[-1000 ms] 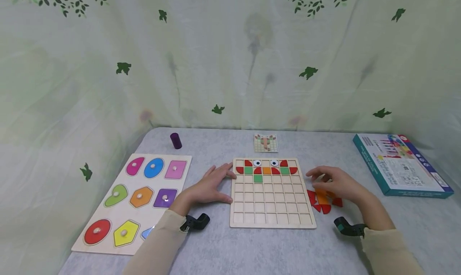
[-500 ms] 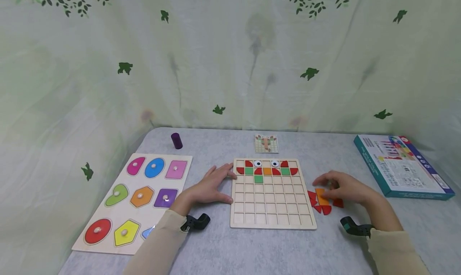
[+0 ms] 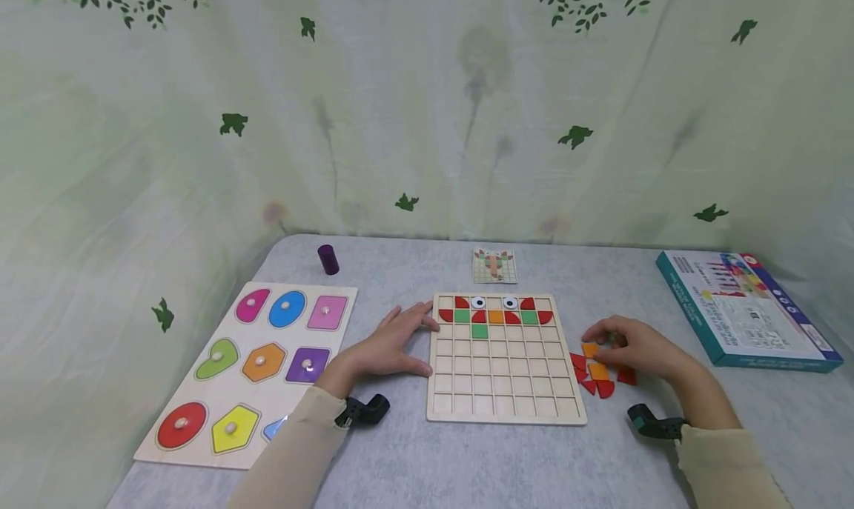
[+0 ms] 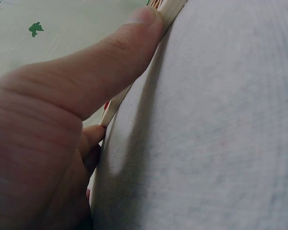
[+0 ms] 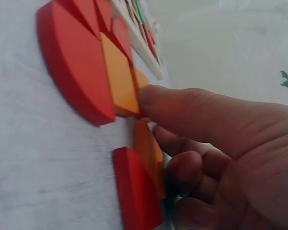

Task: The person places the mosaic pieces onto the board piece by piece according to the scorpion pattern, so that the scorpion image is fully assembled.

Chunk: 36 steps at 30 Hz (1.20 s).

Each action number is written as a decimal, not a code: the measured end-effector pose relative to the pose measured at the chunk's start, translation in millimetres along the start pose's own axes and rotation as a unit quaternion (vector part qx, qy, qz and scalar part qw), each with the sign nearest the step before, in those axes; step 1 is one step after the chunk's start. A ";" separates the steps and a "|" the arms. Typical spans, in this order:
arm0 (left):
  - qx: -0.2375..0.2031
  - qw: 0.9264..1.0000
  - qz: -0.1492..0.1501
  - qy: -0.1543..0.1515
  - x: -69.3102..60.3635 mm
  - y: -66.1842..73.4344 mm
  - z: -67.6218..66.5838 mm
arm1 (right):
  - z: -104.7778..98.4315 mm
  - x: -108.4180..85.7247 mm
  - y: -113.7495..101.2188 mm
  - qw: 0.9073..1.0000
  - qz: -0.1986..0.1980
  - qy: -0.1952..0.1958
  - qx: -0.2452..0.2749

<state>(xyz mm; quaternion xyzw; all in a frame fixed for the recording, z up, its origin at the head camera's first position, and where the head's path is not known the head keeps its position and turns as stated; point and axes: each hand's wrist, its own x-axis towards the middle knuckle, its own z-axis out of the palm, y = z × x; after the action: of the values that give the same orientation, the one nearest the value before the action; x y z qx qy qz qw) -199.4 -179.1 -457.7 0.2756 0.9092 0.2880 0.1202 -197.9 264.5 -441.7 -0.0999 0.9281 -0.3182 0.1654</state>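
Observation:
My left hand rests with extended fingers against the left edge of a wooden grid board. In the left wrist view its thumb touches the board's edge. Red, green and orange pieces and two eye pieces fill cells near the board's top. Right of the board, my right hand pinches an orange square between thumb and fingers. Another orange square lies just below, beside a rounded red piece. The right wrist view shows the thumb over the pinched square, mostly hiding it.
A small pattern card lies behind the board. On the left is a knob puzzle with coloured shapes, and a dark purple cylinder stands behind it. A teal-edged box lies at the right.
My right hand has moved down to the loose pieces and now pinches the upper orange square, which has shifted away from the lower one. The left hand stays at the board.

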 end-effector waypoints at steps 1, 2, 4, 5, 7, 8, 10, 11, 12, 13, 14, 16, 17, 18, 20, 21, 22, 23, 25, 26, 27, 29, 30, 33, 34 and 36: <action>0.000 1.000 0.000 0.000 0.0 0.1 0.0 | 0.5 0.4 -0.4 1.000 0.002 0.004 -0.002; 0.001 1.000 -0.001 0.000 0.0 0.1 0.1 | 1.1 0.9 -0.7 1.000 0.005 0.009 -0.004; 0.001 1.000 -0.001 -0.001 0.1 0.1 0.0 | 2.6 2.0 -1.3 1.000 0.008 0.017 -0.007; 0.001 1.000 -0.002 -0.001 0.2 0.1 0.0 | 3.4 2.6 -1.5 1.000 0.009 0.022 -0.009; 0.002 1.000 -0.004 -0.002 0.2 0.0 0.0 | 4.9 3.8 -1.5 0.999 0.013 0.029 -0.013; 0.002 1.000 -0.005 -0.002 0.1 -0.1 0.0 | 5.6 4.4 -1.7 0.999 0.016 0.032 -0.015; 0.001 1.000 -0.006 -0.002 0.0 -0.3 -0.1 | 6.7 5.4 -2.0 0.999 0.017 0.038 -0.019; 0.001 1.000 -0.006 -0.002 -0.2 -0.3 -0.1 | 7.1 5.8 -2.4 0.999 0.017 0.040 -0.020; -0.001 1.000 -0.006 -0.002 -0.3 -0.3 -0.3 | 7.5 6.4 -2.7 0.999 0.017 0.042 -0.021; -0.002 1.000 -0.006 -0.002 -0.4 -0.4 -0.4 | 7.7 6.8 -3.3 0.999 0.016 0.044 -0.021; -0.002 1.000 -0.006 -0.001 -0.5 -0.4 -0.5 | 8.0 7.1 -4.1 0.999 0.015 0.046 -0.021; -0.002 1.000 -0.005 0.000 -0.6 -0.5 -0.6 | 8.5 7.7 -5.6 0.999 0.010 0.049 -0.021; -0.003 1.000 -0.004 0.000 -0.6 -0.6 -0.7 | 8.7 7.9 -6.5 0.998 0.008 0.051 -0.021; -0.002 1.000 -0.004 0.000 -0.7 -0.7 -0.7 | 9.1 8.3 -7.3 0.998 0.007 0.053 -0.022; -0.002 1.000 -0.004 0.001 -0.6 -1.0 -0.6 | 9.8 8.5 -8.8 0.998 0.006 0.054 -0.021; -0.003 1.000 -0.002 0.001 -0.5 -1.0 -0.6 | 10.1 8.7 -9.4 0.998 0.006 0.055 -0.020; -0.003 1.000 -0.001 0.001 -0.4 -1.1 -0.5 | 10.5 8.8 -9.9 0.998 0.007 0.055 -0.018; -0.004 1.000 0.000 0.001 -0.2 -1.2 -0.5 | 10.8 8.8 -10.2 0.998 0.008 0.054 -0.016; -0.001 1.000 0.005 0.002 0.3 -2.2 -0.1 | 10.9 8.7 -10.7 0.998 0.003 0.054 -0.012; 0.000 1.000 0.007 0.002 0.6 -2.7 0.1 | 10.8 8.8 -10.8 0.998 -0.001 0.055 -0.010; 0.002 1.000 0.009 0.002 0.9 -3.1 0.4 | 11.0 8.7 -11.2 0.998 -0.005 0.055 -0.008; 0.006 1.000 0.011 0.003 1.3 -3.8 0.9 | 10.8 8.8 -11.9 0.998 -0.013 0.057 -0.007; 0.008 1.000 0.012 0.003 1.4 -3.9 1.0 | 11.0 8.7 -12.7 0.998 -0.017 0.058 -0.006; 0.008 1.000 0.009 0.003 1.2 -2.8 1.0 | 13.0 8.1 -16.9 0.998 -0.025 0.065 -0.002; 0.008 1.000 0.009 0.002 1.1 -2.4 0.9 | 13.7 7.8 -18.5 0.997 -0.027 0.067 -0.001; 0.006 1.000 0.008 0.001 1.0 -1.6 0.6 | 15.9 7.0 -22.4 0.997 -0.031 0.072 0.006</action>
<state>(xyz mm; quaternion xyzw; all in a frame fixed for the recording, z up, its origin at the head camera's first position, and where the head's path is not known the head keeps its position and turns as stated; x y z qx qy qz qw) -200.7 -179.4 -459.2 0.2831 0.9090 0.2833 0.1155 -196.6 236.2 -441.2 -0.1043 0.9321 -0.3352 0.0890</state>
